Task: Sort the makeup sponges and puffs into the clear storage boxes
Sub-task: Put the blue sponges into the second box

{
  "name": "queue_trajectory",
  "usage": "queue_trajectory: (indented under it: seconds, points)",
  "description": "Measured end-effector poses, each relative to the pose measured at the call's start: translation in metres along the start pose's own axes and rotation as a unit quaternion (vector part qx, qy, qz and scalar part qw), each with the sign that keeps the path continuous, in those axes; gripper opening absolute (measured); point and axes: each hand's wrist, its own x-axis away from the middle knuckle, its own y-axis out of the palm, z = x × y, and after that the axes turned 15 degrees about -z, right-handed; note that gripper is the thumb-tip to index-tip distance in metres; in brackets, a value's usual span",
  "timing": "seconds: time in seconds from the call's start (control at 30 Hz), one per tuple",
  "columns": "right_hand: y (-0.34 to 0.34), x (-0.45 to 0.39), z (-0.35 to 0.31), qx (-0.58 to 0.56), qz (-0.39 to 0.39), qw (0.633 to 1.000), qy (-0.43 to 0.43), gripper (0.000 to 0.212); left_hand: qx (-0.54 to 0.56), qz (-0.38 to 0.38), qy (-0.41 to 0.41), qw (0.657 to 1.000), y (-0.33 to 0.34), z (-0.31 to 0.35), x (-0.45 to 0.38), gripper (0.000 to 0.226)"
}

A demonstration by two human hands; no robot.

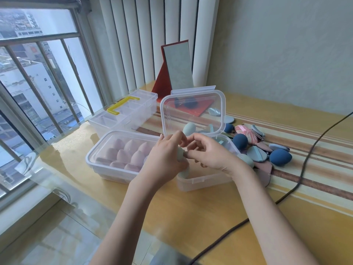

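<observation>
Fingers of my left hand (168,157) curl around a pale green sponge (180,155), holding it just above the near rim of an open clear box (206,180). My right hand (208,152) meets it from the other side, its fingertips (186,154) bent and touching the same sponge; whether they pinch it I cannot tell. The box's lid (193,111) stands upright behind my hands, and more pale green sponges (189,128) show through it. Touching this box on its left is a second clear box (107,159), lid on, filled with rows of pink sponges (131,148). To the right, dark blue sponges (280,157) and flat puffs (256,153) lie in a loose heap on the striped tablecloth (305,169). Behind sit a divided clear case with a yellow handle (122,106) and a standing mirror (178,66). A dark cable (303,165) crosses the table.
</observation>
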Motion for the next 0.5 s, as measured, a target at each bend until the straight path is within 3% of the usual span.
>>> queue_trajectory:
  seconds: [0.2, 0.33, 0.43, 0.5]
  points:
    - [0.002, 0.001, -0.004, -0.053, -0.026, 0.998, 0.009, 0.024, 0.001, 0.001, -0.024, 1.0, 0.0, 0.004, 0.002, 0.046]
    - [0.004, 0.0, -0.002, 0.014, -0.018, 0.999, 0.022, 0.033, 0.001, -0.004, -0.022, 1.0, 0.0, 0.006, 0.002, 0.048]
    - [-0.002, 0.002, 0.002, -0.123, 0.02, 0.992, -0.008, 0.023, 0.016, -0.01, -0.024, 1.0, 0.001, 0.004, 0.002, 0.047]
    - [-0.011, 0.006, 0.004, -0.275, 0.048, 0.959, -0.044, 0.013, 0.034, -0.023, -0.023, 0.999, 0.003, 0.0, 0.001, 0.042]
